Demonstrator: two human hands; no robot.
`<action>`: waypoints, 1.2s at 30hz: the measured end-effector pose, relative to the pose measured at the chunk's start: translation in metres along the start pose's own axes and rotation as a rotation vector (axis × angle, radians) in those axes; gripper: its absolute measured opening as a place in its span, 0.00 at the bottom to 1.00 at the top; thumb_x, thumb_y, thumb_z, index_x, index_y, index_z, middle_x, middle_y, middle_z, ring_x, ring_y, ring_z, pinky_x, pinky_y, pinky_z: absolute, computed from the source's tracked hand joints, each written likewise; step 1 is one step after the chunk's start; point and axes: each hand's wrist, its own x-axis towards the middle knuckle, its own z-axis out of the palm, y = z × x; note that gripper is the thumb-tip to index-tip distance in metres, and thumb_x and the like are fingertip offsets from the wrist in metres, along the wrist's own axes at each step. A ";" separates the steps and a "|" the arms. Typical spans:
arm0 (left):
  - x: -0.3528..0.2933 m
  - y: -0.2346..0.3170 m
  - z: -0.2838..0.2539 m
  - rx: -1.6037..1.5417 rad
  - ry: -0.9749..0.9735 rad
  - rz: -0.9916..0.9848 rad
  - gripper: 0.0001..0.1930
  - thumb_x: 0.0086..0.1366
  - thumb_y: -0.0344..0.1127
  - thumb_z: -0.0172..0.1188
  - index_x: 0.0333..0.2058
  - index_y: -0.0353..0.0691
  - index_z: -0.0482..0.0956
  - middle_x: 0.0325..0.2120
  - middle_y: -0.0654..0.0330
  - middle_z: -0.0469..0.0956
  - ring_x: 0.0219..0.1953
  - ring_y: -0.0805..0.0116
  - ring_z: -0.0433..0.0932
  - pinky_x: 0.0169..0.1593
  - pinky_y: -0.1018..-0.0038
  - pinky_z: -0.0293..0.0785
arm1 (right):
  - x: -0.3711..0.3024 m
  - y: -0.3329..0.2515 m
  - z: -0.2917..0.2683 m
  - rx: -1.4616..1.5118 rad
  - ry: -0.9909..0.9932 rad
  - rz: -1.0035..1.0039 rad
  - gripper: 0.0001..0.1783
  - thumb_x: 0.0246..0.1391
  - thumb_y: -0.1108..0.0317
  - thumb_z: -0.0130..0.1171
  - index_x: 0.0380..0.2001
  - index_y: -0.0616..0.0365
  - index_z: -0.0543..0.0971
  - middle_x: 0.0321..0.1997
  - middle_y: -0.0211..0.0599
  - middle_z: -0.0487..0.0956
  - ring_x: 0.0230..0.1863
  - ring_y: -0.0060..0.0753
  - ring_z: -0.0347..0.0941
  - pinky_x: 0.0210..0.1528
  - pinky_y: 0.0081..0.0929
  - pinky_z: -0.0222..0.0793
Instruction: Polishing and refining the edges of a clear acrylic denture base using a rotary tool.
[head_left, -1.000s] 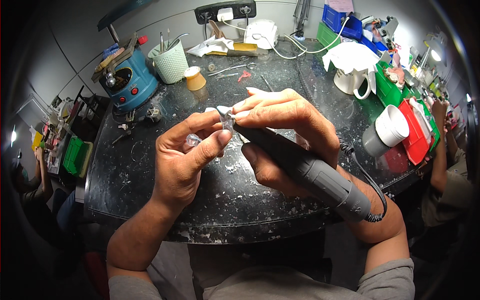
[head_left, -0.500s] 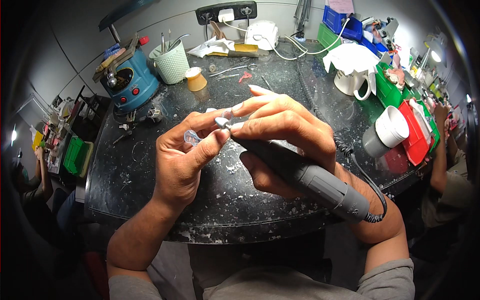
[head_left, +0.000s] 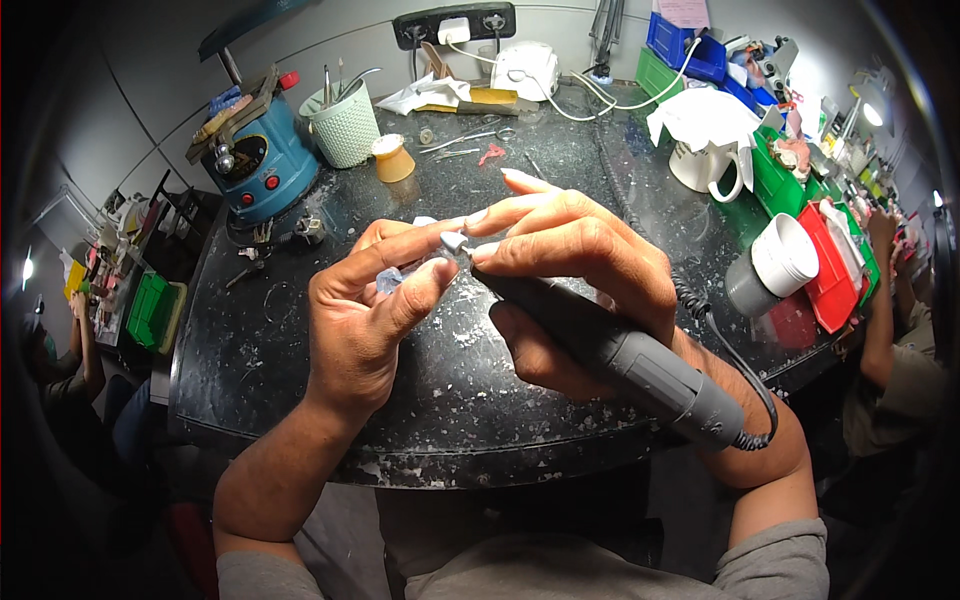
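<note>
Pinching clear piece between left fingers, right fingers clamped around dark handpiece

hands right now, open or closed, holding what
Left hand: closed, holding a clear piece.
Right hand: closed, holding a dark grey power tool.

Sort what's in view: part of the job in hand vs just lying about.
Apparently in use:
- clear piece, in the left hand
- dark handpiece with grey tip, in the right hand

Lying about:
- blue machine
- pale green basket
- amber cup
- pink scrap
- white mug
- white tub
</note>
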 end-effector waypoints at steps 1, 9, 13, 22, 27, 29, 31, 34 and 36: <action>0.000 0.000 0.000 0.001 0.000 0.001 0.15 0.64 0.29 0.66 0.49 0.34 0.83 0.41 0.60 0.78 0.44 0.76 0.74 0.52 0.78 0.70 | 0.000 0.001 -0.001 -0.007 -0.018 -0.009 0.19 0.38 0.83 0.63 0.38 0.60 0.79 0.36 0.40 0.83 0.46 0.45 0.83 0.59 0.56 0.71; 0.002 -0.001 0.001 -0.059 0.031 -0.049 0.14 0.64 0.27 0.64 0.48 0.32 0.82 0.42 0.59 0.79 0.44 0.76 0.75 0.53 0.78 0.70 | 0.001 -0.003 -0.001 0.026 -0.003 0.047 0.19 0.35 0.85 0.62 0.36 0.60 0.78 0.35 0.41 0.83 0.46 0.45 0.83 0.61 0.57 0.70; -0.001 0.004 0.002 -0.093 0.054 -0.059 0.14 0.65 0.27 0.62 0.48 0.31 0.82 0.42 0.59 0.81 0.40 0.79 0.75 0.50 0.80 0.70 | -0.002 0.002 0.004 0.055 0.067 0.097 0.16 0.39 0.79 0.65 0.36 0.61 0.79 0.35 0.39 0.82 0.38 0.39 0.83 0.60 0.46 0.72; -0.003 0.006 0.004 0.025 0.077 -0.031 0.11 0.68 0.31 0.54 0.43 0.31 0.80 0.40 0.60 0.82 0.33 0.84 0.68 0.41 0.84 0.65 | -0.007 0.001 -0.008 0.208 0.003 0.299 0.14 0.50 0.73 0.61 0.41 0.66 0.77 0.37 0.43 0.80 0.42 0.35 0.80 0.57 0.40 0.72; -0.004 0.015 0.011 0.123 0.133 -0.048 0.09 0.69 0.32 0.51 0.40 0.31 0.77 0.33 0.64 0.78 0.34 0.84 0.68 0.41 0.84 0.64 | -0.006 -0.007 -0.007 0.250 -0.146 0.445 0.14 0.53 0.75 0.57 0.43 0.70 0.73 0.39 0.46 0.79 0.49 0.42 0.80 0.59 0.42 0.72; -0.003 0.017 0.012 0.252 0.117 0.051 0.09 0.69 0.32 0.51 0.39 0.32 0.76 0.32 0.65 0.76 0.34 0.83 0.68 0.41 0.83 0.64 | -0.006 -0.007 -0.005 0.262 -0.132 0.466 0.15 0.52 0.73 0.57 0.42 0.70 0.74 0.39 0.46 0.79 0.46 0.37 0.80 0.53 0.35 0.74; -0.003 0.017 0.005 0.348 0.084 0.048 0.08 0.69 0.32 0.52 0.38 0.33 0.76 0.30 0.66 0.74 0.32 0.82 0.69 0.39 0.81 0.66 | -0.004 -0.008 -0.006 0.236 -0.134 0.492 0.16 0.52 0.69 0.58 0.41 0.69 0.75 0.38 0.45 0.79 0.41 0.32 0.78 0.47 0.30 0.73; -0.003 0.011 0.002 0.480 0.068 0.141 0.07 0.69 0.31 0.53 0.37 0.33 0.76 0.29 0.65 0.73 0.31 0.81 0.69 0.36 0.80 0.66 | -0.007 -0.004 -0.003 0.202 -0.098 0.469 0.17 0.51 0.65 0.60 0.39 0.68 0.77 0.37 0.44 0.79 0.38 0.29 0.76 0.44 0.27 0.71; -0.004 0.010 0.004 0.462 0.076 0.146 0.06 0.69 0.30 0.54 0.37 0.32 0.76 0.29 0.63 0.73 0.29 0.82 0.69 0.33 0.81 0.66 | -0.007 -0.004 -0.003 0.180 -0.090 0.458 0.17 0.50 0.64 0.61 0.39 0.67 0.78 0.37 0.43 0.79 0.39 0.29 0.76 0.45 0.27 0.72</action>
